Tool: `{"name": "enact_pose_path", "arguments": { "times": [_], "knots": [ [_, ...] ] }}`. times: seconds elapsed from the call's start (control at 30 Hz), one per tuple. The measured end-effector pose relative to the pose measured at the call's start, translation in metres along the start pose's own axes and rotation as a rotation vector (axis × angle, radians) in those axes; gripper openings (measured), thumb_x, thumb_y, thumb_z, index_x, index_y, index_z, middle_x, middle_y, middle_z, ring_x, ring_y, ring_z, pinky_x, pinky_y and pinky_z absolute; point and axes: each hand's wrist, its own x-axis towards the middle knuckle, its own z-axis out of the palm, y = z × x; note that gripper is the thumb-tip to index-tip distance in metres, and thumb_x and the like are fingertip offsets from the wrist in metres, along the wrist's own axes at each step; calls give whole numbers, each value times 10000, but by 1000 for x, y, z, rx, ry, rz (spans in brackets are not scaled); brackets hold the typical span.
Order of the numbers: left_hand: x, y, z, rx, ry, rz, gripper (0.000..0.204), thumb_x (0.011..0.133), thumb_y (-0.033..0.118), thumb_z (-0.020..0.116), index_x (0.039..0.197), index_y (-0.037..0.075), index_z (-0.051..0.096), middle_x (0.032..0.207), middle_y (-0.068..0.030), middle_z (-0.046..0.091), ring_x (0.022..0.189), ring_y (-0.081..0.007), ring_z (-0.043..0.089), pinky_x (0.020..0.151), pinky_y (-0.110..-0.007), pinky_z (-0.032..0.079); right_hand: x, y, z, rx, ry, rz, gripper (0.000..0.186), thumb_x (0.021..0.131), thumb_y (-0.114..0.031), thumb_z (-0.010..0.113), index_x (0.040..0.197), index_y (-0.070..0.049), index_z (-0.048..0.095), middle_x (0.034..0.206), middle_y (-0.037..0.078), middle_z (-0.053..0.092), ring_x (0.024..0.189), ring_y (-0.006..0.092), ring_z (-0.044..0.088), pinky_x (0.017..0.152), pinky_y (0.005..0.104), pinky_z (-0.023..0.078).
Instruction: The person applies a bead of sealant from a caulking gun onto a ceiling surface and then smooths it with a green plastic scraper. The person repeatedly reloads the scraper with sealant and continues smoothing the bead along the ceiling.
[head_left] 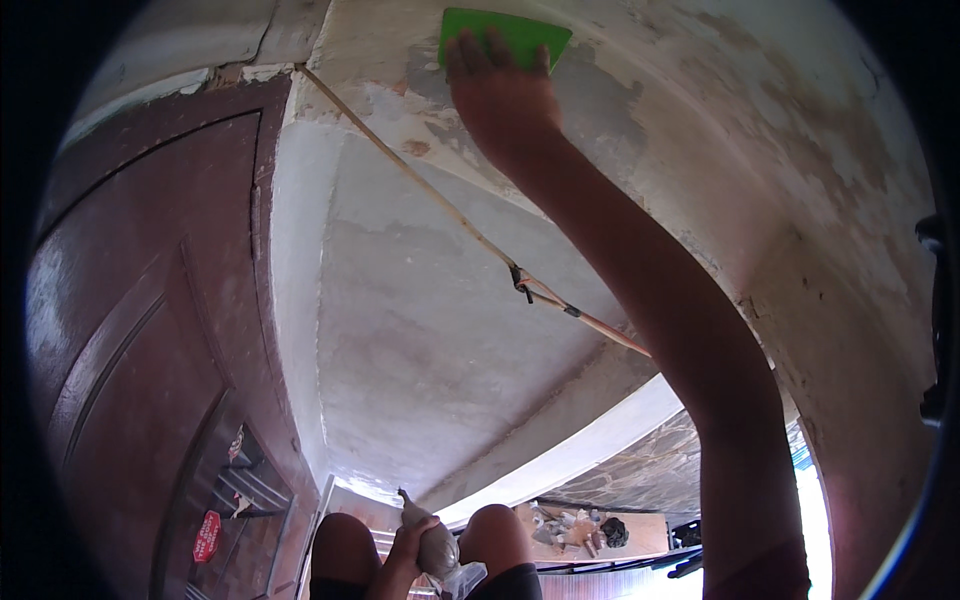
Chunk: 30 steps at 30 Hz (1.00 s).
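Observation:
My right hand (505,105) is raised to the upper middle, its fingers pressed over a green flat scraper (538,35) held against the flaking white plaster surface (620,120), which has grey patches around the tool. My left hand (410,550) is low in the picture between my knees, gripping a bag of grey paste (437,545) with a narrow tip pointing up.
A thin beige pole or cable (430,195) with dark wrappings crosses diagonally behind my right arm. A brown door (130,350) with a barred opening stands at left. Below are a wooden board (640,540) holding assorted small items, a pale ledge (540,460) and my bent knees.

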Motion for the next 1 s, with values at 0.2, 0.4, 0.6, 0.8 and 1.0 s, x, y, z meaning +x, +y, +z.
{"name": "enact_pose_path", "arguments": {
  "times": [0.2,0.4,0.6,0.8,1.0],
  "knots": [
    [-8,3,-3,-9,53,69,379,748,235,753,993,-3,589,846,-108,624,723,-239,645,644,-390,545,-49,-42,-5,22,-225,-180,475,843,-162,588,1296,-35,521,1372,125,490,1288,311,459,953,594,449],
    [-12,12,-7,-26,76,57,385,747,238,750,997,-6,588,850,-113,624,725,-241,646,655,-392,546,-92,-41,-57,171,-463,-208,478,859,-144,567,1328,-68,509,1416,96,472,1322,268,441,993,572,428],
    [-10,13,-7,-51,49,64,398,749,237,747,1005,-17,578,850,-115,621,737,-244,644,667,-405,544,-39,3,-44,69,-154,-51,479,866,-121,574,1337,-81,500,1429,87,469,1333,251,433,1013,561,412],
    [-7,8,-2,-28,74,41,404,751,262,739,1026,26,561,860,-111,604,750,-253,635,667,-409,540,-12,-6,11,-79,-129,-116,470,865,-145,549,1326,-66,501,1427,104,461,1297,289,461,966,598,430],
    [-1,9,-9,-76,64,55,424,745,254,741,1047,31,544,860,-108,588,749,-256,629,668,-413,541,-76,-48,-29,70,-432,-266,458,901,-197,529,1323,-23,491,1408,153,466,1298,339,450,942,628,429]
  ]
}}
